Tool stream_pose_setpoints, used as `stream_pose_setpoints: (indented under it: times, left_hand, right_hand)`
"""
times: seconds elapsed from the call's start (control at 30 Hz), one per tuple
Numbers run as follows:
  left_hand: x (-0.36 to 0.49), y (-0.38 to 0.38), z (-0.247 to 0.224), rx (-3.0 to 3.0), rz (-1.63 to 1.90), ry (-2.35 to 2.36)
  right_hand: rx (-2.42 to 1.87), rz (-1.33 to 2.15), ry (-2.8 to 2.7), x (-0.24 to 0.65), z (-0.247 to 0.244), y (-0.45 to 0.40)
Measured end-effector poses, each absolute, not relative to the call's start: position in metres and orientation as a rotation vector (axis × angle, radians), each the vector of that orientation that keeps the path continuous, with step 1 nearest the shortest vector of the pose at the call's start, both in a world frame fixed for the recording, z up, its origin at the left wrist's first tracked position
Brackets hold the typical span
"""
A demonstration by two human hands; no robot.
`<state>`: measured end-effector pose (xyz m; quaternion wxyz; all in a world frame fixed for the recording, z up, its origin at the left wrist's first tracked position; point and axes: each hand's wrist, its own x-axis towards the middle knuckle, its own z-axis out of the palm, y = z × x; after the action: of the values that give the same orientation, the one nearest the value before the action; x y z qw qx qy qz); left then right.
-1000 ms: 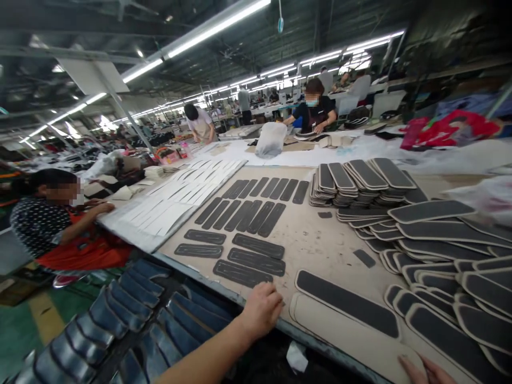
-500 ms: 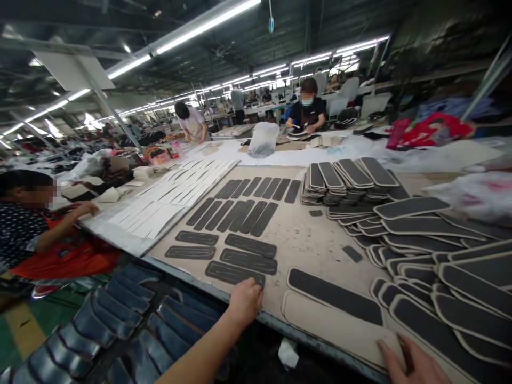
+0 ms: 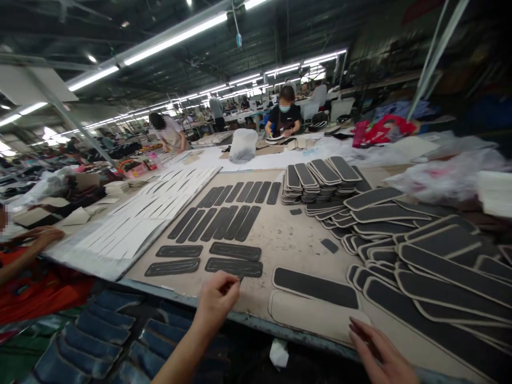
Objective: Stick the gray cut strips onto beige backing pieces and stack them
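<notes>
My left hand (image 3: 218, 300) is closed over the table's front edge, just below the rows of dark strips (image 3: 234, 266). A dark sliver shows at its fingertips; most of the strip it pinches is hidden by the hand. My right hand (image 3: 382, 352) is open, fingers stretched out, its fingertips at the right end of a long beige panel (image 3: 310, 317) with rounded corners. Just behind that panel lies a dark panel with a beige rim (image 3: 316, 288). Pale glossy lines mark the faces of several strips.
Stacks of beige-rimmed dark panels (image 3: 444, 272) fill the table's right side. White slit sheets (image 3: 148, 208) lie at left, a plastic bag (image 3: 243, 145) at the back. Dark blue curved pieces (image 3: 92, 330) lie below the table edge. Co-workers are at left and across the table.
The nearest dark strip has left its place under my left hand, which has drawn back toward the table edge. My right hand's fingers have straightened at the beige panel's end. The view has swung right.
</notes>
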<state>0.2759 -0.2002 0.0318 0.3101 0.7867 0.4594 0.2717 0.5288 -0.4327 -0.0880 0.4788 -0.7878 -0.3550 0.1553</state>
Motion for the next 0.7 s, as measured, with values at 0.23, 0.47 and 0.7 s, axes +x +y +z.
stream_pose_setpoints:
  times: [0.23,0.47,0.7]
  left_hand:
    - [0.286,-0.231,0.099,1.231,0.906,0.830]
    - [0.311,-0.242,0.084,0.920,0.747,0.758]
    - [0.311,-0.238,0.056,0.853,0.774,0.768]
  right_hand:
    - [-1.281,1.221,-0.382,0.483,-0.063,-0.378]
    - [-0.977,1.376,-0.230,0.480,-0.040,-0.375]
    - [-1.353,1.170,-0.239,0.503,-0.048,-0.399]
